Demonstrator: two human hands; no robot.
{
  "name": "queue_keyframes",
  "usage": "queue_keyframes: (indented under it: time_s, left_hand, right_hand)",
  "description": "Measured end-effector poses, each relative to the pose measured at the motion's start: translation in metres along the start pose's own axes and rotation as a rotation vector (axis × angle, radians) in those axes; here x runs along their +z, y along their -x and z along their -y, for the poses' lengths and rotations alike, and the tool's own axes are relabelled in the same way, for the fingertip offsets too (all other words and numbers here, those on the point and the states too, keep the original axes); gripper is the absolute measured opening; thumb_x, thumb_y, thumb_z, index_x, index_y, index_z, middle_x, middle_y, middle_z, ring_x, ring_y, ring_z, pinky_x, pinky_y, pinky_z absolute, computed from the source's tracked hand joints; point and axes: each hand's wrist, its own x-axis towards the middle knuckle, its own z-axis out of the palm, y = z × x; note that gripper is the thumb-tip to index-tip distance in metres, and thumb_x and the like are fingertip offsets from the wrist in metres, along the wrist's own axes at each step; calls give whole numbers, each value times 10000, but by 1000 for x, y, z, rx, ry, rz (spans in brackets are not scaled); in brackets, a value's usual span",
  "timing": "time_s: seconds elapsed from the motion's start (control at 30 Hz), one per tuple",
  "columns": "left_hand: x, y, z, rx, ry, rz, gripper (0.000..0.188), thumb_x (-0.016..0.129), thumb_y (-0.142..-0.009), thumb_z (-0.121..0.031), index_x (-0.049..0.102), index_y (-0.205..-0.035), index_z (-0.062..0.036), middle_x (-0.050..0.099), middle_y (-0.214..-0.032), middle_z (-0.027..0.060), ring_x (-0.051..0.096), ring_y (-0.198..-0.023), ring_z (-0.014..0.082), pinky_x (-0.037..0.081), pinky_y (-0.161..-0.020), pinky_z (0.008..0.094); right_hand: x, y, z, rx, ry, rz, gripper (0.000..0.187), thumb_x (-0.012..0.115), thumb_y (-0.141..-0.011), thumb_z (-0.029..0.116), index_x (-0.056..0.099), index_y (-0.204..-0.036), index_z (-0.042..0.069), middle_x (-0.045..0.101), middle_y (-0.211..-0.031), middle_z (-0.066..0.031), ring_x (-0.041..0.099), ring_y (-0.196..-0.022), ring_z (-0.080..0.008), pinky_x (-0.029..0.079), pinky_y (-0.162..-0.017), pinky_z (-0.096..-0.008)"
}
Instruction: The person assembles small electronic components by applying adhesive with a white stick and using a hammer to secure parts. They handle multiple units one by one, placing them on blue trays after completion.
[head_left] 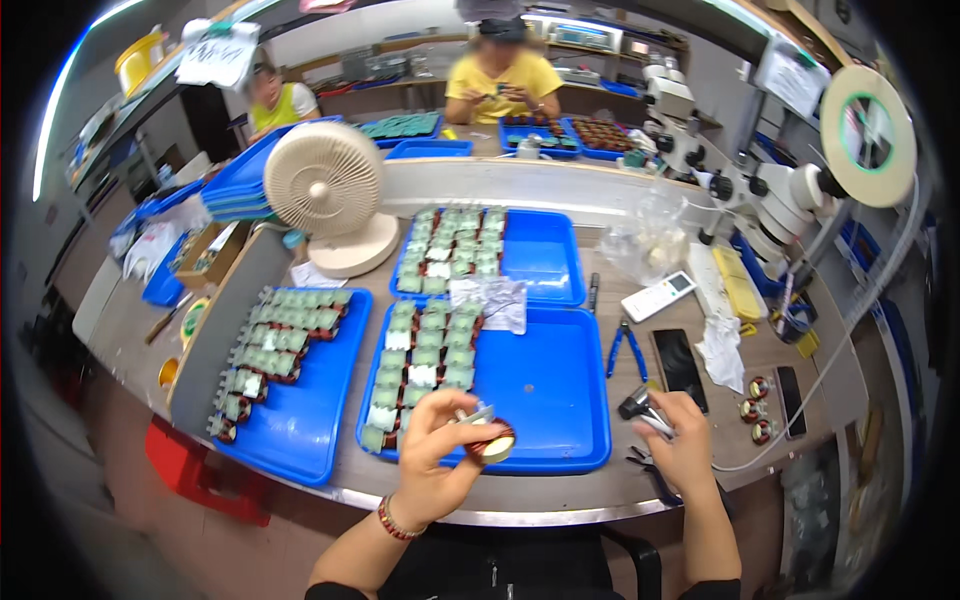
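My left hand (436, 458) is closed around a wire-wound ring coil (494, 446), its reddish-brown winding and pale face turned outward. It is raised over the near edge of the front blue tray (545, 390). In that tray, several green-topped coil parts (427, 338) stand in rows on the left side. To the right of the tray, my right hand (684, 445) grips a small tool (634, 403) with a black cylindrical head and a silvery metal part; its exact kind is unclear. Below that hand lie dark-handled pliers (655, 475), partly hidden.
Another blue tray (310, 420) at left and one behind (545, 255) hold more coil parts. A fan (325, 185), blue cutters (626, 350), a phone (680, 370), a white remote (658, 296), loose coils (752, 411) and a microscope (785, 215) surround the work area. Two people sit beyond.
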Motion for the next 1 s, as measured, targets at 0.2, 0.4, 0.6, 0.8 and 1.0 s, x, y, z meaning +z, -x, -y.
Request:
queue_keyframes:
  time_s: [0.2,0.4,0.6,0.8,1.0]
  left_hand:
    - [8,-19,-1,145,2,52,386,571,-593,172,658,-878,-73,404,-1105,115,555,-833,197,488,-734,307]
    - [8,-20,12,167,-91,77,400,568,-571,159,667,-860,-100,409,-1123,128,515,-962,238,468,-799,332]
    - [31,-5,13,-227,447,-44,437,485,-812,36,366,-1232,18,454,-1124,141,492,-996,191,439,-858,321]
    - [34,-13,4,-509,764,35,426,478,-874,-37,310,-1258,38,523,-1082,148,527,-999,194,442,-861,323]
    - [37,-8,7,-456,457,79,500,563,-833,-48,316,-1267,-16,570,-984,105,554,-929,144,463,-805,290]
  right_hand:
    - [33,-56,81,33,-778,590,673,803,-594,129,512,-1195,48,596,-1009,-72,552,-827,-123,449,-719,-250]
    - [76,-55,64,21,-1134,450,604,778,-592,16,541,-1147,22,588,-1017,-44,497,-779,-71,420,-679,-210]
    - [75,-50,48,-101,-955,139,508,729,-591,-75,590,-1061,58,580,-922,-13,391,-579,-11,303,-463,-165]
    - [76,-53,43,-208,-862,38,473,723,-598,-68,602,-1036,62,591,-929,-32,472,-628,-38,343,-464,-173]
    - [77,-52,51,-282,-673,-38,421,746,-588,-31,616,-978,61,611,-865,-65,544,-678,-100,399,-488,-193]
